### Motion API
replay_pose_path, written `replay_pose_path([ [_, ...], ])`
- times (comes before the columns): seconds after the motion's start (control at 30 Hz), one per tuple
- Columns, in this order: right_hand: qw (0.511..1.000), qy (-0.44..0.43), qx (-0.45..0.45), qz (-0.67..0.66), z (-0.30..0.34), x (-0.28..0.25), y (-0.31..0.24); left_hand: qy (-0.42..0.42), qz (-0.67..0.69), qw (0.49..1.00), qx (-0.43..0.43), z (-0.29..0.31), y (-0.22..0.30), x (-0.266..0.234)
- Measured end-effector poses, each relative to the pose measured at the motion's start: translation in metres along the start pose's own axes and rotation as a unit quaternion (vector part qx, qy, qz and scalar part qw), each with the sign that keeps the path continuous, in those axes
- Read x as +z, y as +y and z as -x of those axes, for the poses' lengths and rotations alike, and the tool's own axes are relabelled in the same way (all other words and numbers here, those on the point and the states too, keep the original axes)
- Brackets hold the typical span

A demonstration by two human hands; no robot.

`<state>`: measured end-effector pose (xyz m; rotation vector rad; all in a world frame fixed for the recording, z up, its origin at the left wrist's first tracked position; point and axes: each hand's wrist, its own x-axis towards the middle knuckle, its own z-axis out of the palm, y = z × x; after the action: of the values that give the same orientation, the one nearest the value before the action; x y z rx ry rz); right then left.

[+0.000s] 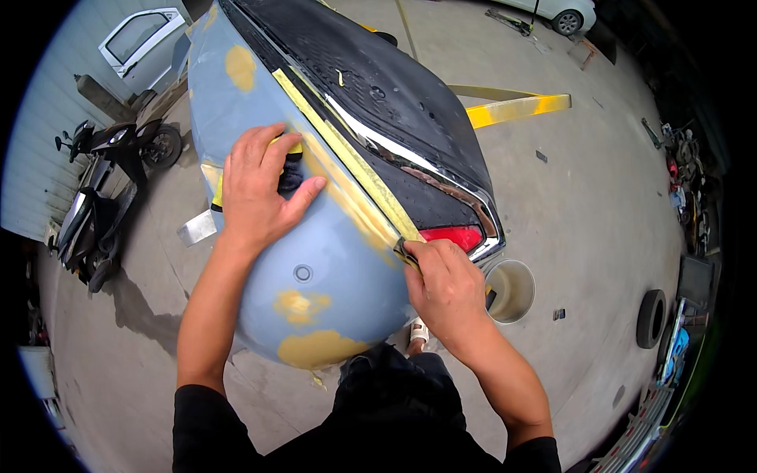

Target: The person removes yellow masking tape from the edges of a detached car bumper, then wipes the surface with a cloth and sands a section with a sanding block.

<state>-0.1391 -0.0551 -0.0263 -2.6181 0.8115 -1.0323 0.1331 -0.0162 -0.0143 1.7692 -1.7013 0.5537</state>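
Note:
In front of me is a car bumper [347, 276], grey-blue with tan filler patches. Along its upper edge runs a strip of yellow masking tape [351, 158], beside black trim and a chrome-edged lamp with a red reflector [453, 237]. My left hand [254, 189] presses on the bumper's upper side, thumb apart from the fingers, over a black and yellow cloth [290, 172] that is partly hidden under the palm. At the tape's near end, my right hand [449, 285] pinches a small dark folded piece [404, 251] against the filler edge; it resembles sandpaper, mostly covered by the fingers.
A bucket [520, 293] stands on the floor to the right of the bumper. A yellow-ended stand arm [520, 109] juts out behind it. At left are a black scooter [106, 189] and a white car door [140, 43]. A tyre [651, 319] and clutter line the right side.

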Motion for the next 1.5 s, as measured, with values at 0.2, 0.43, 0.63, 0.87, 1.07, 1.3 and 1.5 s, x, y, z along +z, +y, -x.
replay_pose_path([
  [0.2,0.999,0.007,0.035,0.001,-0.001,0.002,0.003,0.002,-0.014,1.0,0.011,-0.001,0.0,0.0],
  [0.43,0.999,0.045,0.004,-0.006,-0.014,0.018,0.006,0.002,-0.009,1.0,0.01,-0.003,0.002,0.0],
  [0.63,0.999,0.012,0.027,0.03,-0.003,0.011,0.002,-0.012,-0.006,1.0,0.006,-0.001,0.001,-0.003],
  [0.87,0.999,0.033,0.005,0.014,-0.004,0.017,0.004,0.005,-0.01,1.0,0.009,0.0,0.0,0.001],
  [1.07,0.998,0.05,0.011,0.033,-0.061,0.044,-0.008,-0.004,-0.001,1.0,0.005,-0.003,0.003,-0.003],
  [1.3,0.999,0.007,0.04,0.013,-0.119,0.07,-0.016,-0.005,0.004,1.0,0.001,-0.002,0.004,0.0],
  [1.5,0.997,-0.055,0.052,0.018,-0.119,0.057,-0.015,-0.01,-0.008,1.0,0.004,-0.003,0.003,-0.003],
])
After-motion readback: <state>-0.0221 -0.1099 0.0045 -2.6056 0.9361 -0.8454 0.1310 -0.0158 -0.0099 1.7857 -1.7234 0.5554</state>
